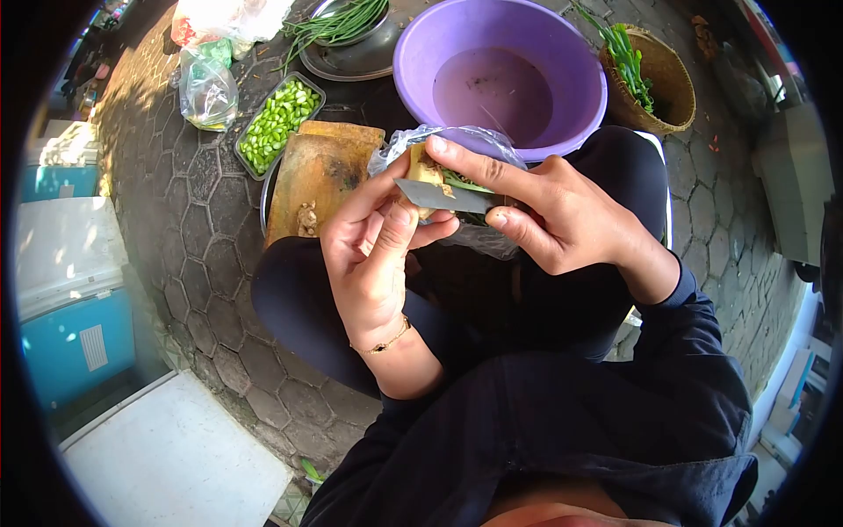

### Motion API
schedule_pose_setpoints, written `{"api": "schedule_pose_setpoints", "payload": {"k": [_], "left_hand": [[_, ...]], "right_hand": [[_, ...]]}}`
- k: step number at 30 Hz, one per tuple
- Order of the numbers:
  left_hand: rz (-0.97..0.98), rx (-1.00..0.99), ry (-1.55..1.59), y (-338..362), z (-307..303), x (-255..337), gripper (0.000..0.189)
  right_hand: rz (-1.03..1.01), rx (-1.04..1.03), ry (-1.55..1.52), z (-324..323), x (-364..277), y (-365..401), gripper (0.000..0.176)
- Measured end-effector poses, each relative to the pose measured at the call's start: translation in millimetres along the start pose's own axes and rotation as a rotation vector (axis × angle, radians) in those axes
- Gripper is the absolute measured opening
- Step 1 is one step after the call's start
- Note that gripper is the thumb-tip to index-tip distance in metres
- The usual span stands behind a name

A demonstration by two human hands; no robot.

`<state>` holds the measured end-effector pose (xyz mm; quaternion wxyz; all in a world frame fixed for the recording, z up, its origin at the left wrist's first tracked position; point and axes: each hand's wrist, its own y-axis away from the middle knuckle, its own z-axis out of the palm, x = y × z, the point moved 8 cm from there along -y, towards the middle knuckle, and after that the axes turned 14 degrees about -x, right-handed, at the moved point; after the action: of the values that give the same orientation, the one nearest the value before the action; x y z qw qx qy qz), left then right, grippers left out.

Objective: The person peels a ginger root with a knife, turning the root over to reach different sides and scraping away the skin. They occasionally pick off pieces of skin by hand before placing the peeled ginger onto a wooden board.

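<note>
My left hand (pixel 373 241) grips a pale yellow-brown piece of root (pixel 425 165), which looks like ginger or galangal, between thumb and fingers. A knife (pixel 439 198) is in my right hand (pixel 562 211), its grey blade lying against the root's near side. The right index finger stretches along the root's far end; the knife's handle is mostly hidden by that hand. Just beyond both hands lies a clear plastic bag (pixel 399 145) with some green stalks by it. Left of my hands, a wooden cutting board (pixel 320 171) bears a small knobbly piece of root (pixel 306 219).
A purple basin (pixel 587 101) holding cloudy water stands ahead. To its right is a woven basket (pixel 674 88) with green leaves. A plastic tray of cut green vegetables (pixel 279 125), long green beans (pixel 338 26) on metal dishes and a knotted plastic bag (pixel 209 92) sit at left.
</note>
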<state>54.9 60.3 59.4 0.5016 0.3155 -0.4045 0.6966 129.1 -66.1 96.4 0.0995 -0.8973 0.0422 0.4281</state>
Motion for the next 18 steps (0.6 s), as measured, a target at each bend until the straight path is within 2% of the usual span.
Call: {"api": "schedule_pose_setpoints", "payload": {"k": [10,14,16,18], "left_hand": [[-0.025,0.029,0.025,-0.2,0.8,-5.7,0.031],[-0.031,0.027,0.023,0.8,1.6,-3.2,0.031],[-0.03,0.036,-0.025,1.7,2.7,0.3,0.031],[-0.039,0.042,-0.058,1.8,4.8,3.9,0.031]], "right_hand": [[0.044,0.078,0.31,-1.1,-1.3,-0.8,0.064],[0.032,0.076,0.278,-0.8,-0.9,-0.7,0.064],[0.044,0.116,0.14,-3.6,0.9,0.4,0.065],[0.038,0.094,0.179,-3.4,0.2,0.2,0.065]]}}
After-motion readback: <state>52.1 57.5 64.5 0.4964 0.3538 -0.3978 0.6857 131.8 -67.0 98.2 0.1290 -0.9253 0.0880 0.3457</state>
